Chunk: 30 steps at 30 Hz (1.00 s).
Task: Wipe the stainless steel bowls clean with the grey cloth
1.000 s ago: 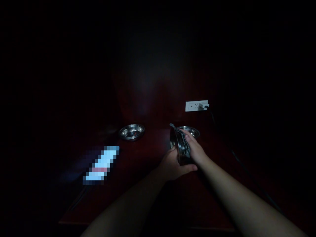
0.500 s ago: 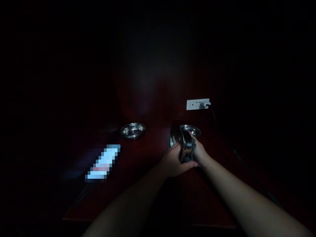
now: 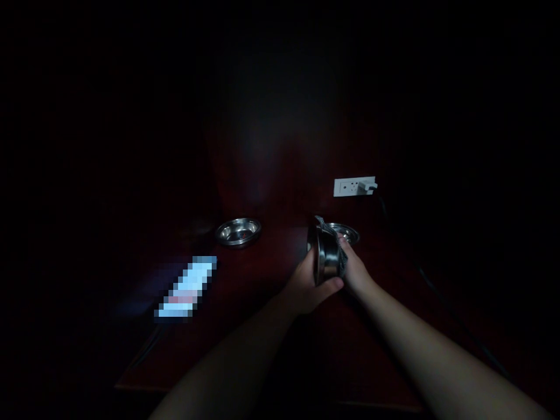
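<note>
The scene is very dark. My left hand (image 3: 306, 289) grips a small steel bowl (image 3: 326, 259) held on edge above a dark red table (image 3: 271, 326). Against the bowl's outer side my right hand (image 3: 355, 269) presses a grey cloth (image 3: 321, 222), whose corner sticks up over the rim. Both hands are closed. Just behind them a second steel bowl (image 3: 346, 232) rests on the table, partly hidden by the held one.
A third steel bowl (image 3: 238, 231) sits to the left. A lit, blurred phone-like screen (image 3: 187, 289) lies at the near left. A white power strip (image 3: 353, 186) with a plug and a dark cable lies at the back right.
The held bowl has turned slightly in my hands. My right hand has slid the cloth over it, and the cloth's corner again shows above the rim.
</note>
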Each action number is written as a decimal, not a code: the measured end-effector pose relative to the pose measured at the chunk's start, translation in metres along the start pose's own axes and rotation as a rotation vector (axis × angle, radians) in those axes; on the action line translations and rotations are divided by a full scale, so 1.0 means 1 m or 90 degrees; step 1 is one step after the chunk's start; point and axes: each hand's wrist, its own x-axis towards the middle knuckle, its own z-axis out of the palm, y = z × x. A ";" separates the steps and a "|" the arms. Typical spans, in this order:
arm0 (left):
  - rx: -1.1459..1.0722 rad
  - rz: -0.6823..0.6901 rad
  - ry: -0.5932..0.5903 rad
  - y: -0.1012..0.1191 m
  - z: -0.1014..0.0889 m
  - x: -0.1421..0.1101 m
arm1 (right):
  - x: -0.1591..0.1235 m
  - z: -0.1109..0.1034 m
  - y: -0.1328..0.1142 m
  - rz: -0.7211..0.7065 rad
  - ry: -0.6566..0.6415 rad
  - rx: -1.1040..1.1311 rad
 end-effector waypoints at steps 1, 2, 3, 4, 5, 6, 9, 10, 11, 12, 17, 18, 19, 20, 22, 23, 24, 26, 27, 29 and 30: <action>-0.009 0.010 0.006 0.000 -0.001 0.000 | 0.000 0.000 -0.003 0.013 0.015 0.003; -0.016 0.018 0.010 0.000 -0.001 0.000 | -0.001 0.000 -0.008 0.020 0.019 -0.001; -0.019 0.023 0.015 0.000 -0.001 0.000 | -0.002 0.001 -0.012 0.013 0.015 -0.007; -0.018 0.024 0.020 0.000 -0.001 0.000 | -0.003 0.001 -0.017 0.000 0.001 -0.008; -0.011 0.021 0.026 0.000 -0.001 0.000 | -0.004 0.001 -0.022 -0.021 -0.015 -0.014; 0.000 0.017 0.032 0.000 0.000 0.001 | -0.005 0.001 -0.027 -0.048 -0.030 -0.029; 0.023 0.007 0.035 -0.002 0.002 0.002 | -0.007 0.000 -0.038 -0.138 -0.075 -0.116; 0.022 0.006 0.030 -0.002 0.003 0.002 | -0.007 0.000 -0.041 -0.163 -0.089 -0.141; 0.019 0.005 0.027 -0.003 0.003 0.002 | -0.007 0.000 -0.042 -0.183 -0.100 -0.159; 0.017 0.002 0.026 -0.003 0.004 0.003 | -0.007 -0.001 -0.043 -0.195 -0.106 -0.170; 0.041 -0.028 0.033 -0.002 0.004 0.002 | -0.005 -0.003 -0.040 -0.168 -0.110 -0.158; 0.048 -0.034 0.032 -0.002 0.004 0.002 | -0.004 -0.003 -0.039 -0.153 -0.108 -0.148; 0.054 -0.039 0.032 -0.003 0.004 0.001 | -0.004 -0.003 -0.037 -0.137 -0.105 -0.137; 0.060 -0.043 0.032 -0.003 0.004 0.001 | -0.003 -0.003 -0.036 -0.120 -0.102 -0.123; 0.072 -0.050 0.032 -0.005 0.005 0.000 | -0.002 -0.004 -0.033 -0.079 -0.091 -0.091; 0.078 -0.051 0.034 -0.006 0.005 0.000 | -0.002 -0.003 -0.031 -0.057 -0.083 -0.073; 0.084 -0.050 0.035 -0.006 0.005 -0.001 | -0.001 -0.003 -0.030 -0.032 -0.072 -0.054; 0.097 -0.039 0.029 -0.007 0.005 -0.002 | 0.000 -0.002 -0.026 0.023 -0.029 -0.010; 0.104 -0.030 0.025 -0.007 0.005 -0.002 | 0.000 -0.001 -0.024 0.055 0.001 0.018; 0.121 -0.010 0.022 -0.005 0.004 -0.003 | 0.000 0.000 -0.021 0.129 0.064 0.085; 0.130 0.000 0.025 -0.004 0.004 -0.003 | 0.000 0.002 -0.020 0.165 0.088 0.121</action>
